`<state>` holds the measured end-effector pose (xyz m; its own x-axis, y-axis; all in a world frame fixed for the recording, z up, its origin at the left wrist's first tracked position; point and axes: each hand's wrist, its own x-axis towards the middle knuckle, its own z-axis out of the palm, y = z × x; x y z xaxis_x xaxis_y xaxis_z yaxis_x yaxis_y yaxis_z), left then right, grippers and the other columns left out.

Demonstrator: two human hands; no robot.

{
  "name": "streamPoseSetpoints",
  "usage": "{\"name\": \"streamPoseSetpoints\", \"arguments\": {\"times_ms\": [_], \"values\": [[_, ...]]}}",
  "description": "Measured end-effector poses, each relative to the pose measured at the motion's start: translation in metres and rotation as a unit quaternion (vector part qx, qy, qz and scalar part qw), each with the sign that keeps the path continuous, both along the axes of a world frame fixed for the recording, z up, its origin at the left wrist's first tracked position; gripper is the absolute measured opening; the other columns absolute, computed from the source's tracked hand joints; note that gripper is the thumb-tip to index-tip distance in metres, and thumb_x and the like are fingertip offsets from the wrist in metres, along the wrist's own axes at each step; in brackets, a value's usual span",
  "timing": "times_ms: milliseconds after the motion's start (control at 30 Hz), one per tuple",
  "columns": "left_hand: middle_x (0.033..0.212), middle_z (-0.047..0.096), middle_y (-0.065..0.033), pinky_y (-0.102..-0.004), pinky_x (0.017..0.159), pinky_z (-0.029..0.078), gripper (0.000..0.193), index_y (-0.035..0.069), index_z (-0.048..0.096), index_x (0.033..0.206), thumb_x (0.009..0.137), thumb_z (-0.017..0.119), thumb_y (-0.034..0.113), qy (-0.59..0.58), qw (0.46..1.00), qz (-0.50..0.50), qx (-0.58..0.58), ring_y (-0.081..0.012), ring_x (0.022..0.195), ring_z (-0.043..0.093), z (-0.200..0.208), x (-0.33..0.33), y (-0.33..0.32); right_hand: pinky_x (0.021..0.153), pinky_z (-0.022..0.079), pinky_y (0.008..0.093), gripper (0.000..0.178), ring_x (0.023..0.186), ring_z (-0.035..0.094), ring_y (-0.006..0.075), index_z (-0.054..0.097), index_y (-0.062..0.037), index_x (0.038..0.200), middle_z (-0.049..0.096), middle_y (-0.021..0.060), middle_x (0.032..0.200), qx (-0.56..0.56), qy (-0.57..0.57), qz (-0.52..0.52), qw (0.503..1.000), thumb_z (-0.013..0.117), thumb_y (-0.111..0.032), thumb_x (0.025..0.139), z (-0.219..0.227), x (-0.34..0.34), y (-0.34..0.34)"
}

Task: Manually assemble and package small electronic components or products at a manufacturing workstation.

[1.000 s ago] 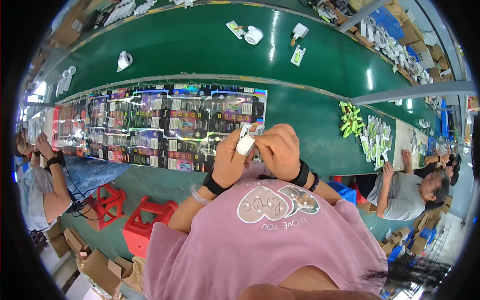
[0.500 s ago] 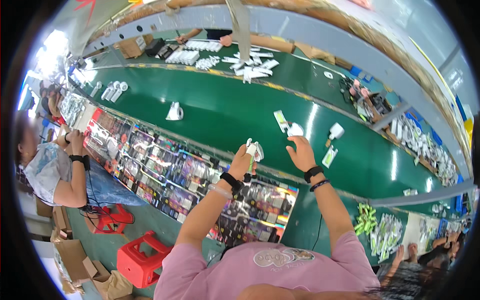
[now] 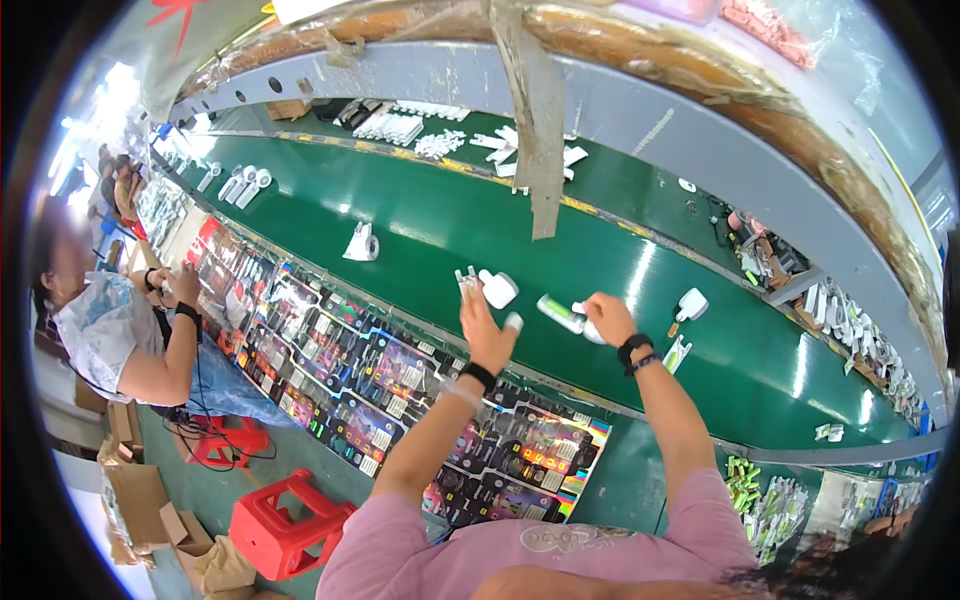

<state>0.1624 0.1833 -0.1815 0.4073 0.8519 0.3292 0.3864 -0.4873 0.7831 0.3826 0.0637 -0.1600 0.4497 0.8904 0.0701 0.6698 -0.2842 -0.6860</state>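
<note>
Over the green belt point(image 3: 400, 275), my left hand point(image 3: 488, 338) is open with its fingers stretched out. White covers show on its thumb tip and fingertips. Right beside those fingers lies a white part with a rounded head point(image 3: 499, 290). My right hand point(image 3: 610, 320) is closed, its fingers curled down on a white device with a green strip point(image 3: 560, 313). The device's rounded head is partly hidden under this hand. Further right on the belt are another round-headed white part point(image 3: 691, 303) and a white and green piece point(image 3: 678, 354).
Packaged goods point(image 3: 360, 365) cover the ledge along the belt's near side. A grey beam point(image 3: 620, 95) with a hanging strip point(image 3: 540, 130) crosses above. To the left a co-worker point(image 3: 120, 335) sits near red stools point(image 3: 285, 525). White parts point(image 3: 437, 145) lie along the far bench.
My left hand has let go of the white part, which now lies on the belt, and its fingers have straightened. My right hand has come down and closed on the white and green device.
</note>
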Motion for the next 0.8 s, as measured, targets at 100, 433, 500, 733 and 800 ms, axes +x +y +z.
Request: {"name": "streamPoseSetpoints", "arguments": {"times_ms": [100,433,500,733,800], "values": [[0.142,0.033,-0.0189,-0.0449,0.108,0.023,0.085,0.004,0.029,0.14,0.071,0.075,0.023,-0.038,0.964,-0.262,0.008,-0.0382,0.133,0.027,0.035,-0.021,-0.041,0.056,0.045,0.0243,0.019,0.062,0.057,0.0095,0.061,-0.0008,0.083,0.062,0.0047,0.068,0.005,0.292,0.042,0.955,0.056,-0.018,0.091,0.031,-0.039,-0.025],[0.137,0.04,-0.0208,-0.0412,0.108,0.029,0.095,0.004,0.017,0.145,0.075,0.075,0.032,-0.154,0.799,-0.423,-0.4,-0.0302,0.129,0.038,0.089,-0.091,-0.127,0.066,0.045,0.0228,0.025,0.071,0.056,0.007,0.06,-0.0001,0.101,0.063,0.0019,0.077,0.063,0.543,0.122,0.828,0.053,-0.023,0.095,0.13,-0.156,-0.141],[0.136,0.043,-0.0153,-0.036,0.103,0.035,0.085,0.003,0.03,0.141,0.073,0.077,0.023,-0.064,0.802,-0.491,-0.333,-0.0244,0.124,0.044,0.099,-0.105,-0.133,0.069,0.046,0.0249,0.029,0.075,0.058,0.009,0.06,0.0004,0.106,0.064,0.0036,0.079,0.055,0.557,0.13,0.818,0.052,-0.025,0.096,0.129,-0.164,-0.158],[0.135,0.044,-0.0094,-0.0349,0.104,0.033,0.095,0.005,0.031,0.142,0.064,0.082,0.021,-0.159,0.744,-0.508,-0.405,-0.0201,0.124,0.043,0.132,-0.134,-0.183,0.071,0.049,0.0313,0.036,0.073,0.062,0.0188,0.061,0.0064,0.106,0.065,0.0132,0.078,0.127,0.603,0.087,0.783,0.05,-0.026,0.096,0.146,-0.201,-0.199],[0.123,0.053,-0.0079,-0.0331,0.099,0.038,0.083,0.006,0.037,0.139,0.068,0.079,0.015,-0.224,0.767,-0.461,-0.386,-0.0184,0.114,0.051,0.143,-0.143,-0.2,0.071,0.049,0.0301,0.037,0.074,0.062,0.0171,0.06,0.006,0.107,0.064,0.0116,0.079,0.157,0.62,0.095,0.763,0.049,-0.028,0.096,0.144,-0.207,-0.212]]}}
